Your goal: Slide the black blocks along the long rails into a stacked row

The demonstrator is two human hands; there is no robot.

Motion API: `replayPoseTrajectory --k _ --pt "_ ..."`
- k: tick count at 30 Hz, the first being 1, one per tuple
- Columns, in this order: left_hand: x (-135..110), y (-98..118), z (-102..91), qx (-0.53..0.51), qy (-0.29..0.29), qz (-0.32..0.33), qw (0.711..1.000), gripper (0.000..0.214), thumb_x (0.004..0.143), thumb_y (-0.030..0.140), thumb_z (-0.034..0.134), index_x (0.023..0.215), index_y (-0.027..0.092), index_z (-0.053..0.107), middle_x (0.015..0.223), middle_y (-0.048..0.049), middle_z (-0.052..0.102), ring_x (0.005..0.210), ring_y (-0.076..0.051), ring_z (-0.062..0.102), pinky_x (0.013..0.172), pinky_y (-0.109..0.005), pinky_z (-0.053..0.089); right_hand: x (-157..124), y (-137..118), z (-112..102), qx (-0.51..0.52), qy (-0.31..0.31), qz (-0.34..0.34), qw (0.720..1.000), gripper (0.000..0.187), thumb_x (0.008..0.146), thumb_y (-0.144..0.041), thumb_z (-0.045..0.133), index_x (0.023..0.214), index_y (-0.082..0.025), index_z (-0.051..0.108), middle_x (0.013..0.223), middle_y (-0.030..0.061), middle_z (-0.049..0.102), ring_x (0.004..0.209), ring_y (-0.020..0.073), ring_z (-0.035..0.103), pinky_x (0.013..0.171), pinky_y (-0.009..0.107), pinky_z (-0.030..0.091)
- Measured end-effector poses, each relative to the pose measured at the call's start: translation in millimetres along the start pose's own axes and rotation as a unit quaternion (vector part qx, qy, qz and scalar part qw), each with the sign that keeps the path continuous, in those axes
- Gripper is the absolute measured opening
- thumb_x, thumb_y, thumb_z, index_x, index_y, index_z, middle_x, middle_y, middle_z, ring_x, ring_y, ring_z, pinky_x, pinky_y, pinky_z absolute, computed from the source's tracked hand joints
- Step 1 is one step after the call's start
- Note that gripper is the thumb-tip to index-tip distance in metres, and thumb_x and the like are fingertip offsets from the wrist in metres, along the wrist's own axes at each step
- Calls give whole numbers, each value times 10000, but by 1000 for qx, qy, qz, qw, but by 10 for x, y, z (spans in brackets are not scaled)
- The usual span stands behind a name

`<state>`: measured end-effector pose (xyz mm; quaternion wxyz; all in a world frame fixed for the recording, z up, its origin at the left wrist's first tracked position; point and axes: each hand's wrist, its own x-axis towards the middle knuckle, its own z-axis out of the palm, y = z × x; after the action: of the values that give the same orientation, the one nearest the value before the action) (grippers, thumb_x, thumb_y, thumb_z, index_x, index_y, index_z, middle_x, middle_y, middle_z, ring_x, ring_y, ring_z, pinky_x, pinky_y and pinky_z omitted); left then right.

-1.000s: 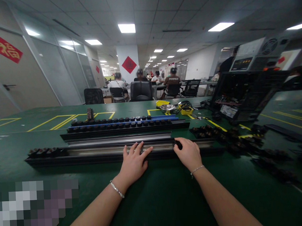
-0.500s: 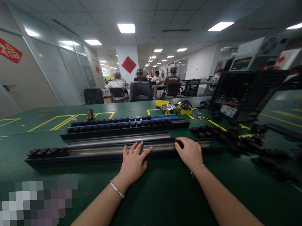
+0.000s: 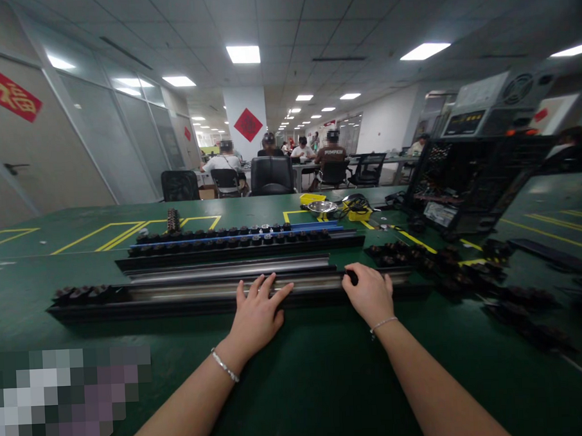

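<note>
A long black rail (image 3: 179,306) with a shiny metal channel lies across the table before me. My left hand (image 3: 259,312) rests on its middle, fingers spread over the channel. Further right along the same rail, my right hand (image 3: 371,295) pinches a small black rounded piece (image 3: 352,277) between thumb and forefinger, at the channel; its exact kind is partly hidden by the fingers. Several black roller pieces (image 3: 85,293) sit in the rail's left end. Just behind lies a second, silver-toned rail (image 3: 226,268).
Behind stands another rail with rows of black rollers (image 3: 215,242) and a blue strip (image 3: 315,227). Loose black parts (image 3: 467,271) are scattered at right, below an opened computer case (image 3: 467,178). A metal bowl (image 3: 322,207) and yellow trays (image 3: 358,210) stand further back. People sit beyond.
My right hand has slid slightly to the right along the rail with the small black piece. The left hand stays in place.
</note>
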<state>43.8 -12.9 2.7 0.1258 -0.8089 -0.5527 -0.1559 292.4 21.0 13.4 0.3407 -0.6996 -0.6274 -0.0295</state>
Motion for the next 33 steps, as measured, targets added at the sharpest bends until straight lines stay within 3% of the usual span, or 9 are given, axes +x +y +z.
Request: replayPoseTrajectory --k 33 --pt "-3 -19 30 9 7 2 1000 567 838 307 521 1363 463 371 1453 -48 426 1339 -308 355 1047 -659 212 68 142 -141 -22 -8 63 998 261 791 -287 427 949 -231 627 1054 60 660 1051 253 530 1009 579 212"
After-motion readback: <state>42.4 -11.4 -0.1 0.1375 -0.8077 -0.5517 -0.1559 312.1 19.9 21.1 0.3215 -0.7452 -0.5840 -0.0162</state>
